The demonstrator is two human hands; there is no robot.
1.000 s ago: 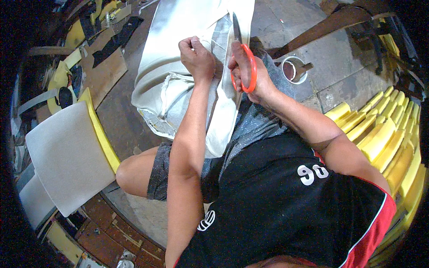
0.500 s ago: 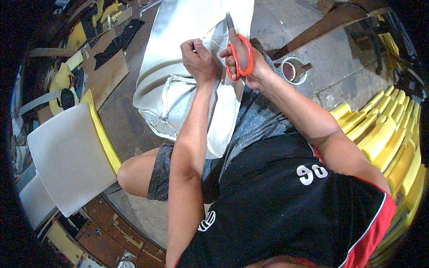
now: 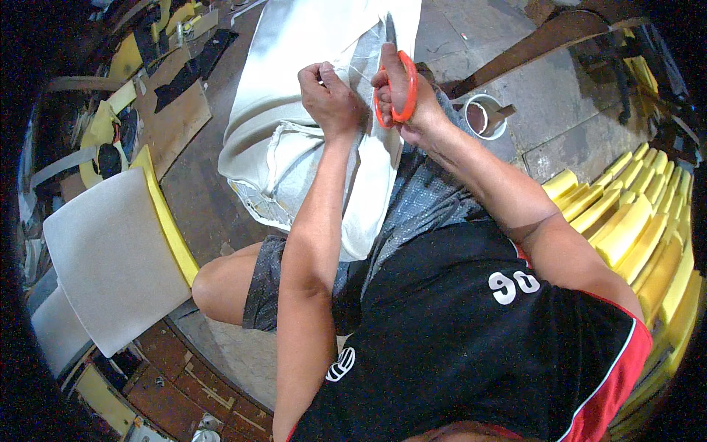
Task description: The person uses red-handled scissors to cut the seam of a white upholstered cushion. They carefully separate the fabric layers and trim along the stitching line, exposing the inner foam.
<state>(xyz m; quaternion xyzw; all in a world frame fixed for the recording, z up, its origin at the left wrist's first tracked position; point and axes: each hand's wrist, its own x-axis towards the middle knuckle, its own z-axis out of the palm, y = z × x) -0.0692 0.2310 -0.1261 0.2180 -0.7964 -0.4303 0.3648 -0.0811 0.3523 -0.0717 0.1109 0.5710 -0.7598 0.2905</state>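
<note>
A long white fabric cover [image 3: 258, 66] lies over an upholstered piece in front of me, with a folded, rough-edged flap and a pale grey inner layer showing. My left hand [image 3: 328, 99] is closed in a pinch on the white fabric near the middle. Just right of it, my right hand [image 3: 409, 103] grips scissors with orange handles [image 3: 404, 66], thumb along the handle. Their dark blade points up toward the top, along the fabric's slit edge, and its tip is at the cloth.
A pale padded square [image 3: 110, 258] with yellow foam backing lies at left, near scattered board and foam offcuts [image 3: 173, 121]. A white pail [image 3: 484, 129] stands on the floor [image 3: 560, 110] at right, and rows of yellow foam pieces [image 3: 618, 236] fill the lower right.
My right hand with the scissors has moved up along the fabric edge, and the blade has shifted since half a second ago. My left hand moved slightly right.
</note>
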